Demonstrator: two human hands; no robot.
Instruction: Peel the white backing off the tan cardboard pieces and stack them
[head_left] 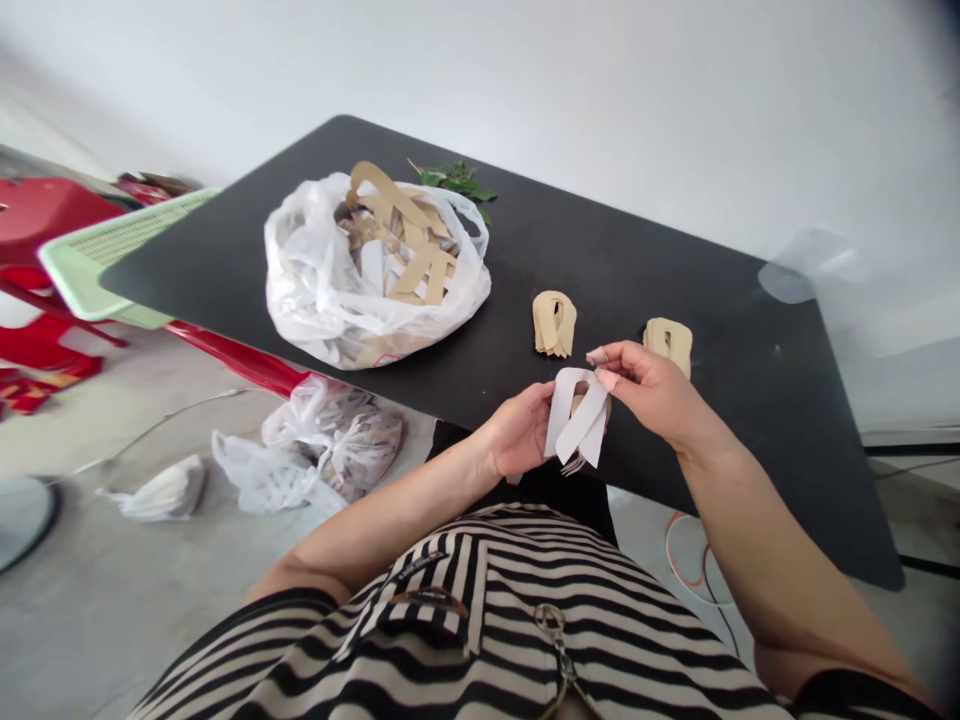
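Observation:
Close to the table's front edge, my left hand (523,430) is closed around a small stack of looped paper strips (576,418), white side up, with their ends crossing at the bottom. My right hand (646,385) pinches the top right of the top strip between thumb and finger. Just beyond my hands lies a fanned pile of tan looped strips (553,322). A second tan pile (669,343) sits to the right, partly covered by my right hand. To the left, a white plastic bag (315,290) stands open, full of loose tan and white strips (409,235).
The dark table (720,300) stands against a white wall. Green leaves (457,182) lie behind the bag, and a clear plastic piece (791,280) is at the right back edge. A green basket (82,275), red stools (52,220) and tied bags (330,440) are left of the table.

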